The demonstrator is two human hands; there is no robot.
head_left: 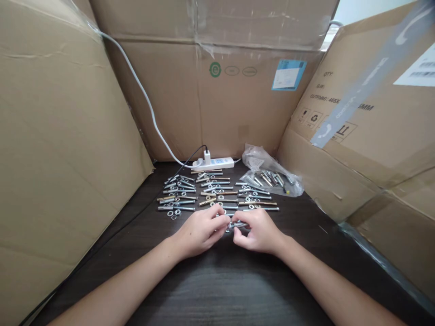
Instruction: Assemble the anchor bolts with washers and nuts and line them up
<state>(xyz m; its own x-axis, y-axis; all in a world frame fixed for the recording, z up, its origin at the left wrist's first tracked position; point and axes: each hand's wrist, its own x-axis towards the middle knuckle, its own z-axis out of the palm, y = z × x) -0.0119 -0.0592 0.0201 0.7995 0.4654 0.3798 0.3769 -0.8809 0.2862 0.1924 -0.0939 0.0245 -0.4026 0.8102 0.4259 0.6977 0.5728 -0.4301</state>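
Observation:
Between my two hands is a metal expansion bolt [240, 224], held low over the near side of the bolt rows. My right hand [260, 230] is closed, its thumb and fingers pinching the bolt's sleeve. My left hand [204, 230] is closed too, with fingertips pressed together at the bolt's left end; the small part under them is mostly hidden. Just beyond my hands lie rows of taken-apart bolts, sleeves, nuts and washers, such as a bolt with its sleeve [176, 208] and a loose washer [170, 213]. Some are silver, others brass-coloured.
A clear plastic bag [272, 174] with more bolts lies at the back right. Behind the rows sits a white power strip [217, 163] with a charger plugged in. A black cable [136, 213] crosses the dark table's left side. Cardboard boxes [244, 113] wall in the back and both sides.

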